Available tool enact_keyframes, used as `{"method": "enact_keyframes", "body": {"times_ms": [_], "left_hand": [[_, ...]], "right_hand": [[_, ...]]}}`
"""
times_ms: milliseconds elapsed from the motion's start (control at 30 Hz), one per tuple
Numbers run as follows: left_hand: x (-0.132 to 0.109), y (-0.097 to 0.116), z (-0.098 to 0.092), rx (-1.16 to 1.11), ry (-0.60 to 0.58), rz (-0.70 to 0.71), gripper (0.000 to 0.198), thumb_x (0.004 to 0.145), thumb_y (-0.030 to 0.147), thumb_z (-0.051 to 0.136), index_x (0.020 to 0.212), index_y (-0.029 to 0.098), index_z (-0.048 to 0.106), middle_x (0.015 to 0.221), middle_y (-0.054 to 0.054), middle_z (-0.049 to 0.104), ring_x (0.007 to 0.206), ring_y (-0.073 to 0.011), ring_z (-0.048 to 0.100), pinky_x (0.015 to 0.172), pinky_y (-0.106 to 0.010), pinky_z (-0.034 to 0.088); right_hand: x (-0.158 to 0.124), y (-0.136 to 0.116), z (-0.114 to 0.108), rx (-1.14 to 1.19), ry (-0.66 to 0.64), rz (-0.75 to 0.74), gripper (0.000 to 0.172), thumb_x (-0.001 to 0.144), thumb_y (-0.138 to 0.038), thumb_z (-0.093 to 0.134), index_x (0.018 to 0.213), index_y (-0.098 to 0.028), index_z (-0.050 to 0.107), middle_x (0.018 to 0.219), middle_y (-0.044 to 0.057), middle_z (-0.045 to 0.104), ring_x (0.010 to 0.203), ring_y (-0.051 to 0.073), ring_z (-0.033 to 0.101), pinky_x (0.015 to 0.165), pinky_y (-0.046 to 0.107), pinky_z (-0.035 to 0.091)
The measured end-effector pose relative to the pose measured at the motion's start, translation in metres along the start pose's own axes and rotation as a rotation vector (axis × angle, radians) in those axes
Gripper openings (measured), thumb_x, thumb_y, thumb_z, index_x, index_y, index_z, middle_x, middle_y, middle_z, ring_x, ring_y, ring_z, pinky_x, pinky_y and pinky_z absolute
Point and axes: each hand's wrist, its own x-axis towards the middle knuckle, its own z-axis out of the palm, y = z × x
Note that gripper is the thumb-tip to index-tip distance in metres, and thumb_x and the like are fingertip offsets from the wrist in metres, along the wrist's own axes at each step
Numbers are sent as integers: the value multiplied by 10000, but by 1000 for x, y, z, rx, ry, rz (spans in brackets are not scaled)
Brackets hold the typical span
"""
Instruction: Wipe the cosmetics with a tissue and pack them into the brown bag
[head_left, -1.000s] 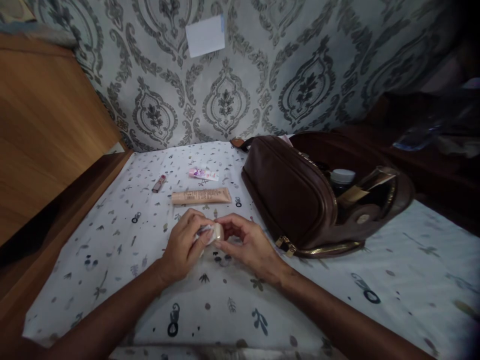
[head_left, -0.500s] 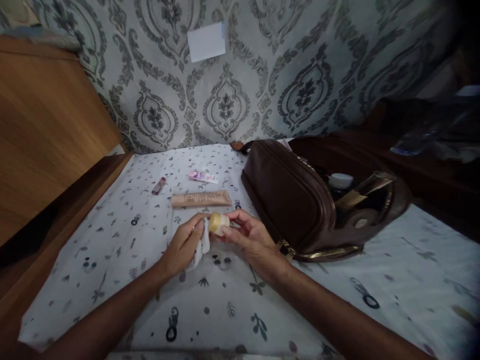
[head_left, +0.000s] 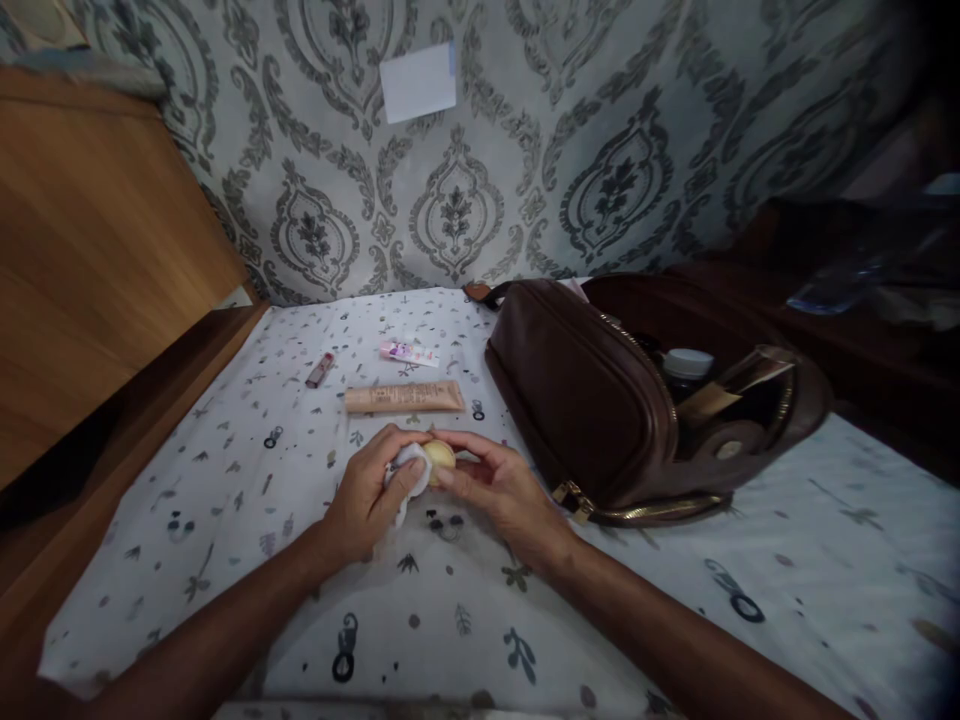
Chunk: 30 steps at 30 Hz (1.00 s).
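My right hand (head_left: 499,485) grips a small round jar (head_left: 440,458) with a yellowish lid, its thumb and fingers around the side. Pressed against the jar's left side is a white cloth or wipe (head_left: 412,468), pinched in my left hand (head_left: 375,492). The jar is tilted so its round yellowish top faces me. Just beyond my hands a beige squeeze tube (head_left: 405,397) lies flat. Farther back are a small pink and white tube (head_left: 409,353) and a lipstick-sized stick (head_left: 320,370).
A brown leather toiletry bag (head_left: 577,385) stands unzipped on the right, with a white-capped bottle (head_left: 687,365) and other items inside. The patterned white sheet (head_left: 262,560) spreads under everything. A wooden cabinet (head_left: 112,200) stands at left; patterned wallpaper (head_left: 330,150) covers the wall behind.
The jar has turned and tilted, so its top now faces me. My left hand has brought the white cloth up against its side.
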Motion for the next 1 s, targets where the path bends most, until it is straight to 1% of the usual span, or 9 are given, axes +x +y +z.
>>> {"method": "enact_keyframes", "body": {"times_ms": [67,167,233,333,400,500,633,800,1000], "left_hand": [[-1,0,0,-5,3,-18,228,990,294,438,1118,191,597,982,-43,634,891,-168,598,806,-275,455],[-2,-1,1,-25,89,-94,220,992,314,431,1130,195,554,1027,-46,632,915,-169,595,804,-272,458],[-1,-2,1,-49,138,-142,202,994,337,425,1086,198,539,955,-26,620,834,-156,586,736,-257,460],[0,-1,2,-69,115,-162,212,1008,352,390,980,202,537,809,10,563,689,-134,533,624,-241,428],[0,-1,1,-31,94,-109,224,1014,334,371,960,197,539,799,5,548,698,-138,527,635,-247,423],[-1,-1,2,87,67,55,198,1008,290,375,1044,186,540,907,-37,573,829,-169,553,747,-284,438],[-4,-3,3,196,12,172,203,1001,263,405,1156,177,504,1058,-88,560,990,-205,540,856,-324,429],[-3,2,4,61,-8,21,243,1027,315,337,945,183,524,875,-29,532,802,-160,526,743,-286,408],[2,1,4,-170,33,-228,386,1020,455,319,761,202,453,689,26,417,637,-140,428,622,-273,361]], "right_hand": [[0,1,0,-4,-11,1,498,689,-315,831,1150,-213,672,952,31,723,854,177,681,862,345,540],[1,1,0,37,-72,16,555,682,-319,840,1184,-224,624,958,25,699,837,172,688,785,327,565],[1,0,1,90,-117,32,540,678,-327,851,1138,-228,586,915,10,693,806,163,698,746,306,567],[2,-1,2,165,-161,61,431,701,-340,847,994,-211,559,861,-3,699,787,142,708,791,287,555],[2,-2,2,205,-152,68,395,708,-338,846,953,-200,569,842,-13,691,785,128,704,825,277,550],[3,-2,1,223,-114,64,380,682,-315,864,935,-186,612,893,-9,681,844,119,684,849,265,547],[3,2,1,117,-103,52,426,609,-285,900,931,-191,638,894,-20,682,814,106,654,803,243,529],[1,2,1,-80,-110,-28,416,573,-249,906,895,-199,648,843,-22,670,797,131,638,784,268,519],[-1,-3,3,-105,-164,-57,370,707,-352,828,987,-197,642,917,30,693,871,157,647,795,287,524]]}}
